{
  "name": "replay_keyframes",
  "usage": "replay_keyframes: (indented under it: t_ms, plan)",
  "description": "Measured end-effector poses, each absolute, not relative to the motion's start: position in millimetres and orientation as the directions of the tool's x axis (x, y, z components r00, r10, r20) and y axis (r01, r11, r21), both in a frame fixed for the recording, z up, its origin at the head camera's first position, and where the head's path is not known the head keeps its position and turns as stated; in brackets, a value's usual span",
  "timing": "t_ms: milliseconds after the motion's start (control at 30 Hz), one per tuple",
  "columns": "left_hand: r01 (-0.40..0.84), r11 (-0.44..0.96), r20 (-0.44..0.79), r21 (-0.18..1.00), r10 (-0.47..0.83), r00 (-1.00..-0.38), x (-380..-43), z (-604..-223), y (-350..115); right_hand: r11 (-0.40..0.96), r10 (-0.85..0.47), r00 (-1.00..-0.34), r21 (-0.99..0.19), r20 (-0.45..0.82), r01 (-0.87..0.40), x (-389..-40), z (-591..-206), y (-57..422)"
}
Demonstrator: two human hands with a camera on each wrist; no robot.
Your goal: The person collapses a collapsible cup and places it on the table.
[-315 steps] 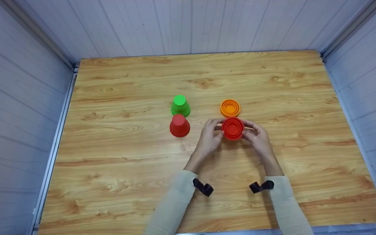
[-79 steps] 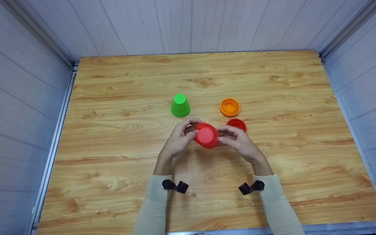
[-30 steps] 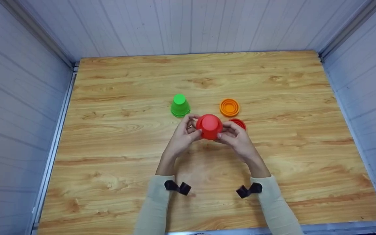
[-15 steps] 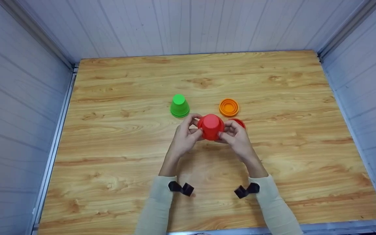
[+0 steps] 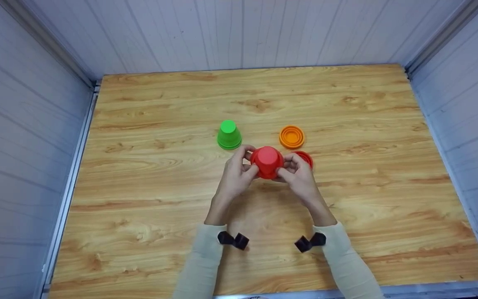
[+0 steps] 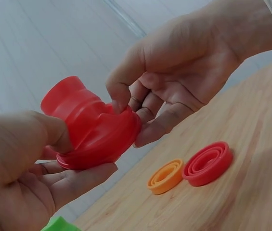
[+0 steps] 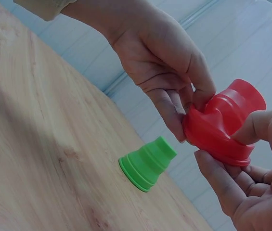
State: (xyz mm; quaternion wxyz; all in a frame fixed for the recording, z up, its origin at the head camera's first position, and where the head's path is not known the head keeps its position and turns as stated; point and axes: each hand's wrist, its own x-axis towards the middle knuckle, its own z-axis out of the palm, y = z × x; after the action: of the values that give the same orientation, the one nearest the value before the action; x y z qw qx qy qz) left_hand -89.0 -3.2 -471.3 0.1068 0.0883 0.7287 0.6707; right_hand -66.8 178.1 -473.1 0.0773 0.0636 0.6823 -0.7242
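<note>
A red collapsible cup (image 5: 267, 157) is held bottom-up over the table, between both hands. Its narrow end stands out, while the wall near the wide rim is dented and partly folded in, as the left wrist view shows. My left hand (image 5: 235, 177) pinches the rim from the left, thumb (image 6: 58, 134) pressing the wall and fingers under the rim. On the opposite side my right hand (image 5: 302, 179) pinches it likewise, its thumb (image 7: 203, 94) pushing into the wall. Beyond the right hand lies a second red cup (image 5: 305, 158), folded flat and partly hidden in the head view.
An orange cup (image 5: 291, 137), folded flat, lies behind the flat red one. To the left a green cup (image 5: 228, 135) stands extended, bottom up. Pale panel walls (image 5: 222, 33) border the wooden table (image 5: 147, 199) at the back and both sides.
Earlier both hands held the now-flat red cup, since laid down at right. The other red cup was lifted from beside the green one; its wall has lately been pressed in further.
</note>
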Motion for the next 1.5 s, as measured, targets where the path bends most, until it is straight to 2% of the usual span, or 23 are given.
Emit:
replay_keyframes:
  t_ms: [233,533,800,1100,1333,1500]
  plan:
    - [0.068,0.180,0.019,0.981,0.259,-0.966,-87.0,-470.5,-1.9,-0.030,0.008,-0.980,-0.980,-0.199,0.198,-69.0,-477.4,175.1]
    - [0.049,0.161,0.007,0.986,0.250,-0.968,-87.6,-473.3,-2.7,-0.021,0.026,-0.979,-0.979,-0.201,0.201,-69.5,-477.0,172.5]
    - [-0.030,0.022,-0.035,0.999,0.268,-0.963,-88.3,-474.9,-3.2,-0.067,0.017,-0.979,-0.977,-0.203,0.202,-70.2,-477.4,173.3]
    - [-0.196,-0.148,-0.135,0.969,0.347,-0.928,-92.5,-474.3,-15.6,-0.148,-0.069,-0.974,-0.963,-0.218,0.226,-68.5,-474.6,179.3]
    - [-0.246,-0.175,-0.160,0.953,0.397,-0.904,-94.5,-472.0,-19.2,-0.207,-0.139,-0.972,-0.954,-0.192,0.218,-68.2,-474.7,188.0]
    - [-0.263,-0.173,-0.168,0.949,0.429,-0.888,-94.4,-469.4,-19.6,-0.214,-0.186,-0.974,-0.963,-0.127,0.166,-67.8,-472.3,194.6]
